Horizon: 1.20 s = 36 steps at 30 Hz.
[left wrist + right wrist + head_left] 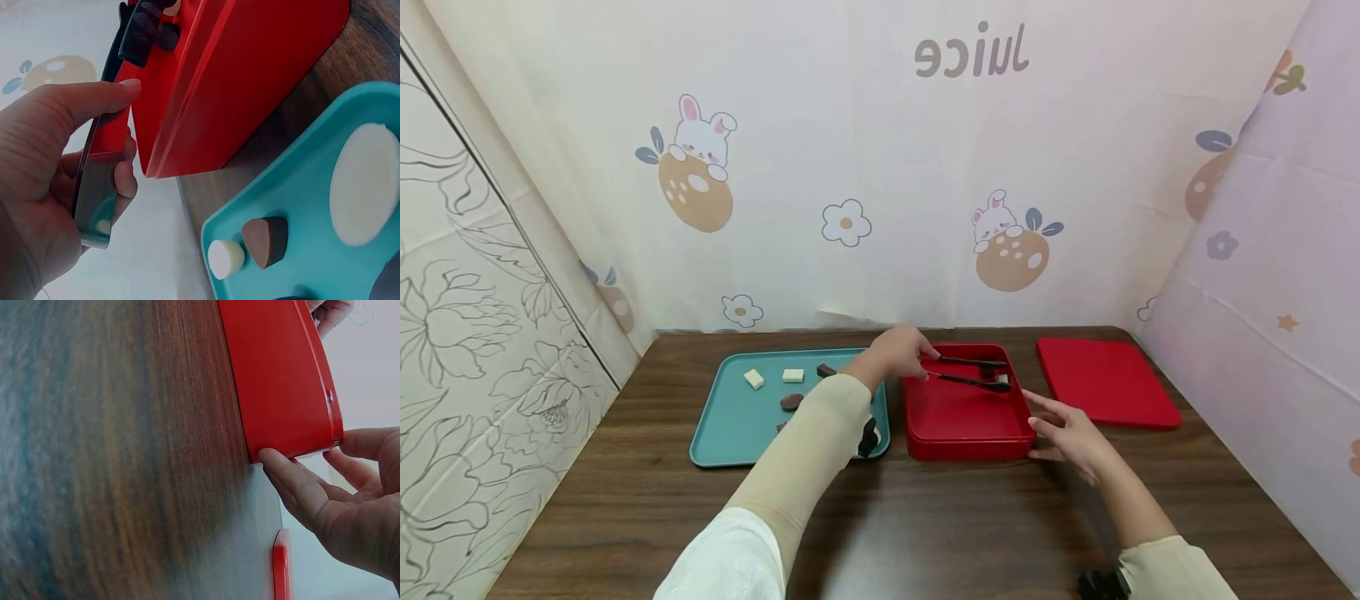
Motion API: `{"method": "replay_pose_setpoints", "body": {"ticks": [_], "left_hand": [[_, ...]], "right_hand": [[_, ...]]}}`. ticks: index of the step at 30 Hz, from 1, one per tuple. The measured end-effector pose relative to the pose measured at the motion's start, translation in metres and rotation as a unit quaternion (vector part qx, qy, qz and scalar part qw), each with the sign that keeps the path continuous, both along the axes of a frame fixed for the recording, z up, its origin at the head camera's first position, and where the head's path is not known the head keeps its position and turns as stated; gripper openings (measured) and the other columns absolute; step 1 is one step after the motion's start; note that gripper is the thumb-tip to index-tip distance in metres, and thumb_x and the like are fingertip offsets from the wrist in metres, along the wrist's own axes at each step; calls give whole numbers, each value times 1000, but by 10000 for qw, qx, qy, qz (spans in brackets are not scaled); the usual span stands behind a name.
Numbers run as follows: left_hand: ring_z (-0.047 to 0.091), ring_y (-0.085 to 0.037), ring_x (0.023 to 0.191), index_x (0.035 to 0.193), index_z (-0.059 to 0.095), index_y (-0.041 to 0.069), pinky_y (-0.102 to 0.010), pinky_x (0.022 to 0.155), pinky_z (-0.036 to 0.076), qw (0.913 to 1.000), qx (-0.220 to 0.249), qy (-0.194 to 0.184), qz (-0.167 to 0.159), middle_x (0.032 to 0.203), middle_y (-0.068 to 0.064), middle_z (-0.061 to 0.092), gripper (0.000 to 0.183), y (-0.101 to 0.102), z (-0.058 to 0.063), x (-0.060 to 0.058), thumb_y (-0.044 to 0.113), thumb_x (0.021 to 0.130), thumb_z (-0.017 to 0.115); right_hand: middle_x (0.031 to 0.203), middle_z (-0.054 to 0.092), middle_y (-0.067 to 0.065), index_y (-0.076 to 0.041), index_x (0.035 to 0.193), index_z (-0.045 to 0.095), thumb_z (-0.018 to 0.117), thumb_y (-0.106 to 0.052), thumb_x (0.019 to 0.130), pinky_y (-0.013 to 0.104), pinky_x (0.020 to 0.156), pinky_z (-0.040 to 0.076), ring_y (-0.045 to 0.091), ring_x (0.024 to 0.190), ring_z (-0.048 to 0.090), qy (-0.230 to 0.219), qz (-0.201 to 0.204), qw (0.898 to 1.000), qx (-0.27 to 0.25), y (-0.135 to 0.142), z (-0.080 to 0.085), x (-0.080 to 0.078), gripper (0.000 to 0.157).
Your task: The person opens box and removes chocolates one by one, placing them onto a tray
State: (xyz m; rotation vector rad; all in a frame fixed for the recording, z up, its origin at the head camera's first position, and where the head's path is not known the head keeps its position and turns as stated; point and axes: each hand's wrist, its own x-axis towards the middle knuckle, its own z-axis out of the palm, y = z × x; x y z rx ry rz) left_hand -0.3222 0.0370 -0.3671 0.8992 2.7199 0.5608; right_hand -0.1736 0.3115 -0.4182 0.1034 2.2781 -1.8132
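My left hand (901, 354) grips a pair of metal tongs (95, 203) with black tips, thumb on one arm and fingers around the other. The tong tips reach down inside the red box (962, 421), toward its far right. A small pale piece (1002, 379) shows right at the tips, and a dark round piece (167, 36) sits close by in the left wrist view. My right hand (1075, 437) touches the box's right side with extended fingers, fingertips near the base and thumb at the rim in the right wrist view.
Left of the box lies a teal tray (718, 433) with several white and brown chocolate-like pieces, partly hidden by my left arm. A flat red lid (1108, 383) lies to the right. The wooden table (940, 533) ends at a patterned curtain (880, 275) behind.
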Motion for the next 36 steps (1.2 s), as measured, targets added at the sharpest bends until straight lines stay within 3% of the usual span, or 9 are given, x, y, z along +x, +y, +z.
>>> {"method": "replay_pose_setpoints", "body": {"ticks": [10, 18, 26, 36], "left_hand": [[55, -15, 80, 120, 73, 19, -22, 62, 50, 9996, 136, -206, 131, 91, 3, 68, 43, 2, -9, -6, 18, 78, 84], [56, -15, 82, 122, 72, 21, -21, 62, 51, 9997, 54, -146, 197, 97, 2, 70, 47, 3, -14, -5, 18, 77, 84], [57, -13, 89, 123, 71, 21, -20, 65, 51, 9994, -280, 144, 107, 111, 0, 69, 48, 7, -15, -4, 19, 78, 84], [60, -13, 91, 121, 72, 19, -21, 67, 52, 9994, -264, 199, 29, 113, 0, 70, 43, 7, -13, 0, 18, 79, 82]], "right_hand": [[148, 22, 37, -6, 155, 22, 50, -9, 102, 49, 82, 54, 53, 133, 30, 96, 140, 9999, -18, 0, 0, 0, 61], [148, 23, 36, -7, 155, 22, 51, -9, 102, 49, 82, 54, 52, 133, 31, 98, 113, 9999, -18, 1, -1, -1, 61], [148, 22, 36, -6, 155, 22, 51, -9, 102, 49, 82, 54, 52, 133, 30, 81, 81, 9999, -65, 3, -2, -2, 61], [146, 27, 36, -6, 155, 23, 51, -9, 102, 49, 82, 54, 51, 132, 33, 110, 82, 9999, -13, 1, -2, -1, 61]]}}
